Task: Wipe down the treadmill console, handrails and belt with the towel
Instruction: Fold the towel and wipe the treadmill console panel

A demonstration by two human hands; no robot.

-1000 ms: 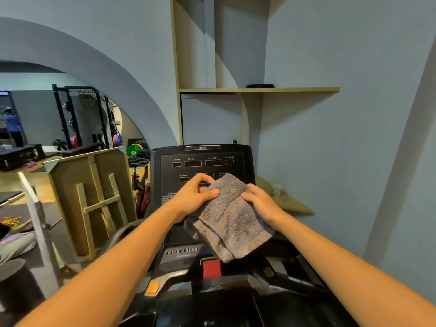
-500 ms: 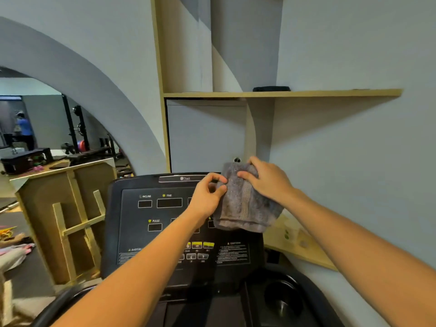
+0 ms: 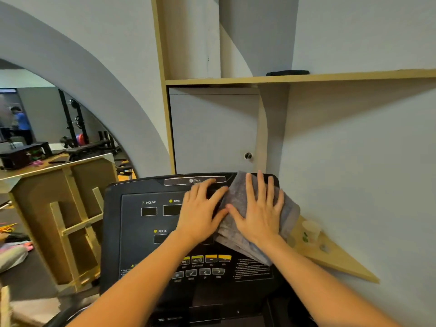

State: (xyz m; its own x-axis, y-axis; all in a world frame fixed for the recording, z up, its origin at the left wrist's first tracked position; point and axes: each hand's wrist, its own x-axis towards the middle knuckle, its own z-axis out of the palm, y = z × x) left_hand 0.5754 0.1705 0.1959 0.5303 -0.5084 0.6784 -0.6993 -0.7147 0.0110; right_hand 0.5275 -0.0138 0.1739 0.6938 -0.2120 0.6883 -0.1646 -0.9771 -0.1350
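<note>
towel: grey terry towel point(image 3: 259, 223), folded into a pad, is laid flat on the upper right of the console point(image 3: 146, 246), right of frame centre; its lower edge hangs over the warning text.
right hand: the right hand point(image 3: 257, 215) is spread flat on the towel, fingers straight and fanned, palm pressing it to the panel; nothing is gripped.
left hand: the left hand point(image 3: 203, 213) is laid flat on the bare console face, just beside the towel's left edge, fingertips touching it; fingers straight, nothing held.
console: black, tilted toward the viewer; INCLINE, TIME and PULSE windows at frame centre-left are uncovered, button rows lie below the hands.
handling: the towel is judged light, soft and limp; it will bunch or slide under uneven pressure. It is best driven by a flat palm on the middle of the pad, or pinched at a folded edge to reposition.
stage: console wipe is judged just starting at the top right corner; handrails and belt are not yet done.
risk: buttons may be pressed by the pass.
handrails/belt: barely in view at frame bottom; state cannot be told.
</note>
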